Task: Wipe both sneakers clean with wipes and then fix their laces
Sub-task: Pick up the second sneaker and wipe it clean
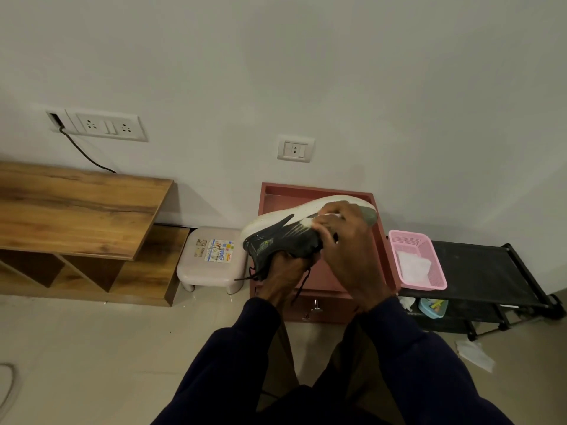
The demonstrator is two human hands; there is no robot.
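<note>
Right fingers: bent [329, 228] and bunched over a white wipe [308, 223], pressing it to the dark upper just under the sole line; a grasp on the wipe, not a loose palm.
Right hand: the right hand [352, 256] lies over the toe half of the sneaker [273, 245] and hides most of it.
Left fingers: mostly hidden; they seem to curl around the collar from below.
Left hand: the left hand [285, 271] grips the shoe from underneath, at the heel half, and bears its weight.
Sneaker, place: held in the air above the reddish cabinet [285, 191], between its back and front edges, touching nothing but the hands.
Long axis: heel low at the left, toe higher at the right, white sole [288, 211] turned up and away toward the wall.
Relation that counts: the unwiped side runs leftward from the wipe toward the heel, so the next stroke probably goes left along that axis; the right hand is already there, the left only steadies.
Laces: loose dark laces [302, 285] dangle below the left hand, not yet fixed.
Supply: fresh wipes [412, 265] in the pink basket [437, 256] at the left end of the black rack [481, 271], nearer the right hand.
Floor: one crumpled wipe [475, 354] in front of the rack.
Second sneaker: not in view.
</note>
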